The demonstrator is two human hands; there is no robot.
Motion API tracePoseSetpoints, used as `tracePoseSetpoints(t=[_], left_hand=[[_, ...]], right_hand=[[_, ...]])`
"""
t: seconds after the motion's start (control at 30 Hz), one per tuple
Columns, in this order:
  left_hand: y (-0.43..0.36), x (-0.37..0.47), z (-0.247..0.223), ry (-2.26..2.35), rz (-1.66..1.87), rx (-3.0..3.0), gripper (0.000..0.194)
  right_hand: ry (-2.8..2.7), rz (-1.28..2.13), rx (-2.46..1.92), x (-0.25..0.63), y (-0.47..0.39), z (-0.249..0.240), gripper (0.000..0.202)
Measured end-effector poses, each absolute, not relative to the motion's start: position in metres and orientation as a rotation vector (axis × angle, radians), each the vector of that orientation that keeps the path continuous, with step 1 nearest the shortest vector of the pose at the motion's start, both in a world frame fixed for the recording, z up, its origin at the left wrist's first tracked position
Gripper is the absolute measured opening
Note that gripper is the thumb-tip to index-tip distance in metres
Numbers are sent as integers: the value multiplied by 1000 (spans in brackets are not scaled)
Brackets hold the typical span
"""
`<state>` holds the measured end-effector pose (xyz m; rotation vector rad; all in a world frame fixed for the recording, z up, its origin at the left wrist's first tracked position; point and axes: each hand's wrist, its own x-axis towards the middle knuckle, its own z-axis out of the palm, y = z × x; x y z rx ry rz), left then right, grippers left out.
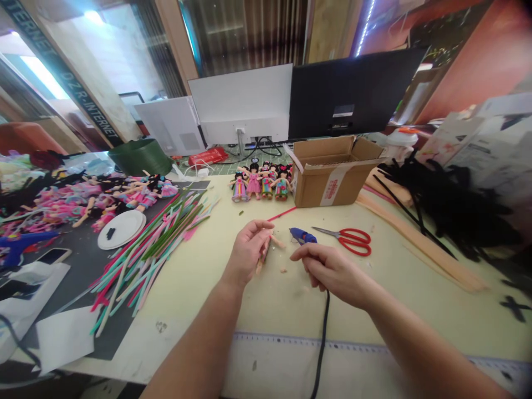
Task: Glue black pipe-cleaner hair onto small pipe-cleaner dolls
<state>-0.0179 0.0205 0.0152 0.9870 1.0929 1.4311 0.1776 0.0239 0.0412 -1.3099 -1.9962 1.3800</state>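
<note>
My left hand (251, 249) is closed, thumb and fingertips pinching a small peach-coloured doll part (276, 241); the fingers hide some of it. To its right, my right hand (322, 263) is curled round a blue glue gun (303, 236), whose tip points left towards the doll part. Its black cord (324, 338) runs from under the hand to the front edge. Red-handled scissors (353, 240) lie just beyond my right hand. A small peach scrap (283, 270) rests between the hands, and a thin red stem (283, 214) lies behind them.
Several finished dolls (260, 183) stand beside an open cardboard box (328, 174). Coloured pipe cleaners (153, 249), a white plate (120, 229) and a doll pile (75, 197) spread left. Peach strips (432, 244) and black fuzzy stems (449, 205) lie right. A ruler strip (291, 339) crosses the front.
</note>
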Motion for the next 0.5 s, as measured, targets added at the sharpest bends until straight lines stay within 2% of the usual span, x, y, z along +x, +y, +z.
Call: tracePoseSetpoints(t=[0.23,0.33,0.5], left_hand=[[3,-2,23,1035,988,1112,52],[-2,6,15,962,892,1148,56],[-2,5,6,1088,897,1210,56]], right_hand=[[-1894,1396,-1195,171,23,44,20],[-1869,1434,-1141,169,23,46,18],[-1695,1371,-1182,188,24,62,19]])
